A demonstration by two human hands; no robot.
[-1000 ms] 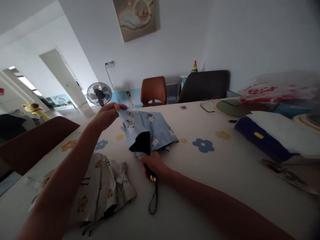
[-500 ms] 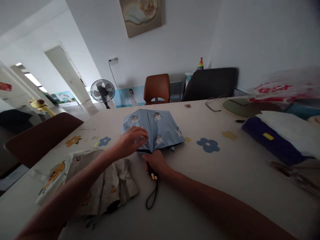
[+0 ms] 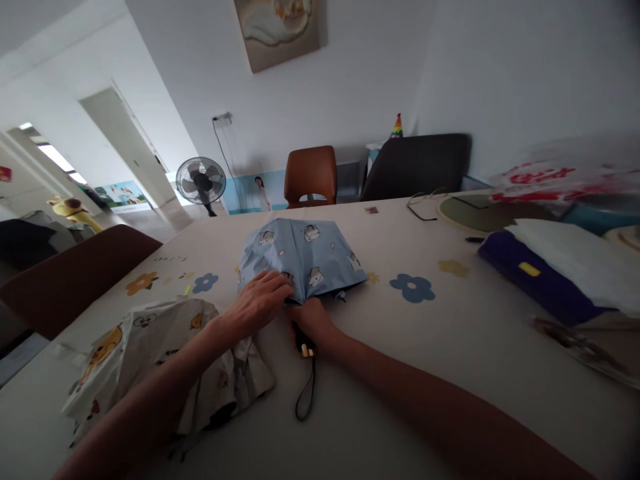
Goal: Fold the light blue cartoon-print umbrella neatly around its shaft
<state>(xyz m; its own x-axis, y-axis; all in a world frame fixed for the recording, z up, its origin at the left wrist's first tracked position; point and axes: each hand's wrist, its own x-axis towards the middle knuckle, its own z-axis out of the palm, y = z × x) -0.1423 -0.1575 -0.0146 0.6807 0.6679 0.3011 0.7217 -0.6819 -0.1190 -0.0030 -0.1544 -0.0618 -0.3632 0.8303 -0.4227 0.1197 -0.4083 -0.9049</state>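
Left hand (image 3: 265, 295): shifted since a second ago from the far-left corner of the pale-blue, animal-printed fabric umbrella (image 3: 327, 257) to its near edge; palm down, fingers bent, whether pinching I cannot tell.
Cream, cartoon-printed cloth umbrella (image 3: 150, 340): crumpled, beneath the left forearm (image 3: 185, 370).
Right hand (image 3: 317, 325): closed around the pale-blue umbrella's black handle (image 3: 302, 340), its looped cord (image 3: 313, 379) nearer.
Pale-blue umbrella: pleated, half-spread on the white table (image 3: 395, 237).
Clear plastic bag (image 3: 543, 175): far right, red lettering blurred.

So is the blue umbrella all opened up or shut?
Shut, but not rolled up: the blue umbrella lies loose and creased, not stretched out wide and tight.
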